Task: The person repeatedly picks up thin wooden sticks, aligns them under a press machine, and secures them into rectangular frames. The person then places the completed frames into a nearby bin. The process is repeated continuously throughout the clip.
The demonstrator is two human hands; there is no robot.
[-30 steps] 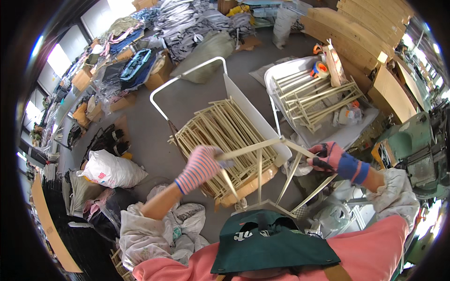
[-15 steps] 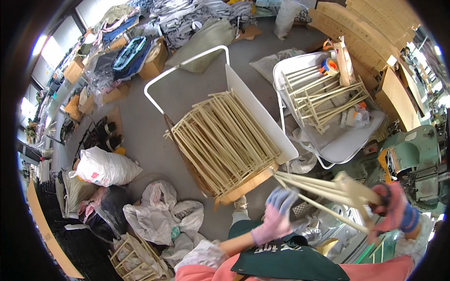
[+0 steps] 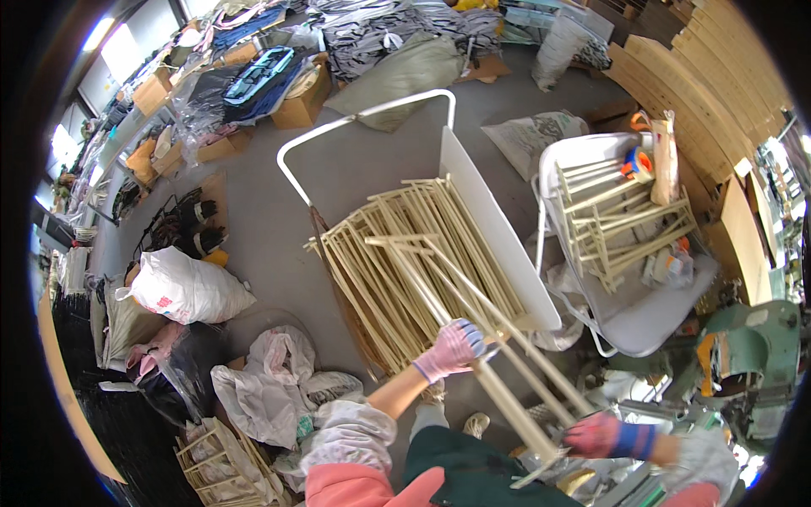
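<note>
Both my hands wear pink gloves with blue parts. A cream ladder-like tube frame (image 3: 514, 410) slants between them, its far end over the trolley. My left hand (image 3: 452, 348) is wrapped round one tube near its middle. At the near end my right hand (image 3: 596, 435) is closed on the frame, slightly blurred. Beneath the far end lies a dense pile of similar cream frames (image 3: 363, 270) in a trolley with a white side panel (image 3: 486, 228) and a white tube handle (image 3: 283, 152).
A white folding chair (image 3: 642, 325) at right carries more frames, a tape roll (image 3: 639, 164) and a clear bag. A green machine (image 3: 748, 346) stands beyond my right arm. At left lie a stuffed white sack (image 3: 190, 283), crumpled plastic bags (image 3: 266, 380) and a wrapped frame bundle (image 3: 224, 465).
The frame has swung from my right side to over the trolley. My left hand, earlier apart from it with fingers raised, now grips it. The right hand moved left and nearer.
</note>
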